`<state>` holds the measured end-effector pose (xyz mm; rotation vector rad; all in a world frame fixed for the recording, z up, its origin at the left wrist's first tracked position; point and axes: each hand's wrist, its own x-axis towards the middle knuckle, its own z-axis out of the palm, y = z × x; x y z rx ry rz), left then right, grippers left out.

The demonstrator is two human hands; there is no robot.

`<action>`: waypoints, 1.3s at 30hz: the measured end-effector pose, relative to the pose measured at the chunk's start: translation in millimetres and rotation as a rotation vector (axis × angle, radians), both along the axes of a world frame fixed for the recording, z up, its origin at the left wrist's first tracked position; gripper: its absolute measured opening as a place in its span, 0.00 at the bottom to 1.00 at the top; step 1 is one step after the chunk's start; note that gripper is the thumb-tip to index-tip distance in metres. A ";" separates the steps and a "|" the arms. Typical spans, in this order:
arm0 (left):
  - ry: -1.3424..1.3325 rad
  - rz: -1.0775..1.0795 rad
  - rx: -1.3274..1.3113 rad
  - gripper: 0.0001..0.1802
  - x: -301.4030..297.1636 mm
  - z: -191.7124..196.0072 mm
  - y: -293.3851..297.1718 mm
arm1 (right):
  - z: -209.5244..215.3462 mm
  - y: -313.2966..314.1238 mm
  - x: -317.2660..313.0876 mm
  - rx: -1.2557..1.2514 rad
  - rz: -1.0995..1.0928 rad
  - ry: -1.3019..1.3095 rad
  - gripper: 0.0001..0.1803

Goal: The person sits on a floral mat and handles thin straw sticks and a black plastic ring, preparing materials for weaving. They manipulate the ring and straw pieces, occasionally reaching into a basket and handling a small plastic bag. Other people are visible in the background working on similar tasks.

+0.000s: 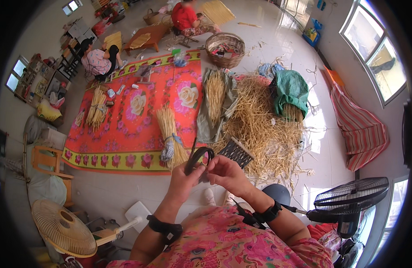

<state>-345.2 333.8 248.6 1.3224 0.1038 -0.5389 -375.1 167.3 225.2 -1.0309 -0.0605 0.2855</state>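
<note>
In front of my body my left hand is closed around a dark coiled strap or cord, with one thin end sticking up. My right hand has its fingers pinched together at the coil's right side. What they grip there is too small to make out. Just beyond the hands a straw bundle, tied with blue cloth, lies on the red floral mat. A black slotted rack with a wooden edge rests at the border of the loose straw.
A beige fan stands at lower left, a black fan at lower right. Beyond are a second straw bundle, a green sack and a wicker basket. Two people sit working at the back.
</note>
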 end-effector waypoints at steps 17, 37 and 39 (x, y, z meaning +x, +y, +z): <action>-0.077 0.096 0.017 0.08 2.6 9.9 7.9 | -26.6 -17.3 0.3 -0.579 -0.553 -0.025 0.07; -0.083 0.246 0.049 0.05 -4.4 11.4 -6.0 | -29.2 -6.3 -0.4 0.133 -0.222 0.313 0.05; -0.095 0.266 -0.008 0.05 0.0 12.3 0.1 | -29.8 -9.5 -0.2 0.112 -0.255 0.352 0.05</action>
